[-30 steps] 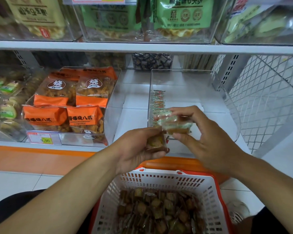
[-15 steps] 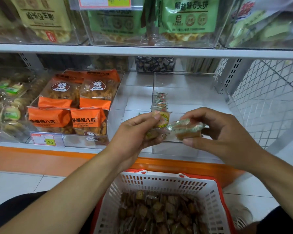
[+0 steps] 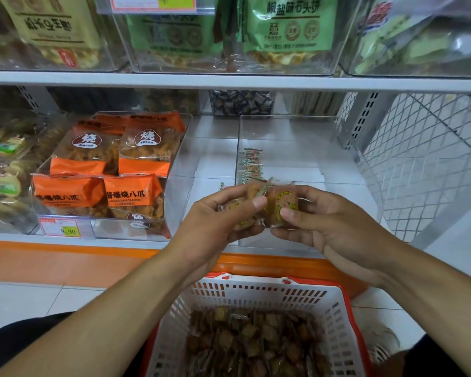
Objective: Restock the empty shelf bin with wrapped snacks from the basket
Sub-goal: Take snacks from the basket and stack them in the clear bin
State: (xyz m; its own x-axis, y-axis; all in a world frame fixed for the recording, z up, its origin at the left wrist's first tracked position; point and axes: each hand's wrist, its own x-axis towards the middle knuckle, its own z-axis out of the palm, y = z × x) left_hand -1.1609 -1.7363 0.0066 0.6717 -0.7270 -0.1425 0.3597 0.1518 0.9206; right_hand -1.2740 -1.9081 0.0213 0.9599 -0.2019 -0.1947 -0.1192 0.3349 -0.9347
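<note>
Price tag (image 3: 63, 228) reads 9.90; orange packs (image 3: 133, 194) marked 烧八爪; green bag (image 3: 291, 25) 椒盐味石头饼

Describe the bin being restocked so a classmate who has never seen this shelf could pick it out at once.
Find the lower shelf, under the green bags. The clear bin stands on it right of the orange packs and left of the wire mesh. Unlike the full bin of orange packs beside it, it is nearly bare, with only a few small snacks at its left wall.

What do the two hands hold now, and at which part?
Both hands pinch small clear-wrapped brown snacks: the left hand holds one by its sides, the right hand another between thumb and fingers.
</note>
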